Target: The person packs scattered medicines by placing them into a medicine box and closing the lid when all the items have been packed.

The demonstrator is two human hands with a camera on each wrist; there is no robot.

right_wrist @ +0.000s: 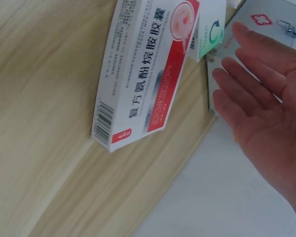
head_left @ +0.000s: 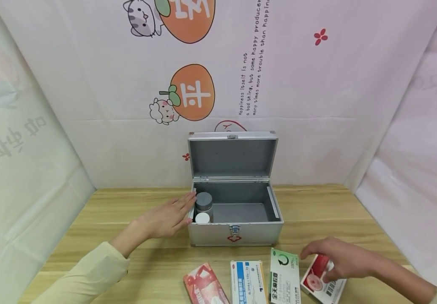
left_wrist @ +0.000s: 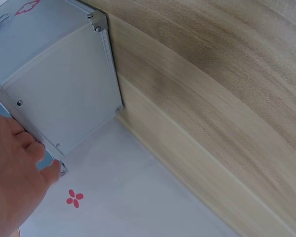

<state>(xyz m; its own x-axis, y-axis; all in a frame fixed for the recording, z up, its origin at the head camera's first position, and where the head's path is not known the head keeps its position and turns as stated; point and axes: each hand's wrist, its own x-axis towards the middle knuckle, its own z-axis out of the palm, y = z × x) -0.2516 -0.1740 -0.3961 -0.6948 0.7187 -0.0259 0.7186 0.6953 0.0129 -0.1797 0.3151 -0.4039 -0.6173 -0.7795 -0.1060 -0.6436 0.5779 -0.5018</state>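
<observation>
A silver first-aid case (head_left: 211,234) stands with its lid raised against the backdrop. Inside, at its left end, are a grey-lidded jar (head_left: 204,200) and a white-capped bottle (head_left: 202,218). My left hand (head_left: 165,217) rests on the case's left rim, fingers extended; the left wrist view shows fingertips at that edge. Over a red-and-white medicine box (head_left: 336,293) hovers my right hand (head_left: 345,258), thumb and fingers apart around it. In the right wrist view, the palm (right_wrist: 274,108) holds nothing, and the medicine box (right_wrist: 138,84) lies apart from it.
In front of the case lie a green-and-white medicine box (head_left: 285,274), a blue-and-white one (head_left: 247,280) and a pinkish-red one (head_left: 205,285). The wooden table (head_left: 146,270) meets a white printed cloth (head_left: 298,97) at the back and sides.
</observation>
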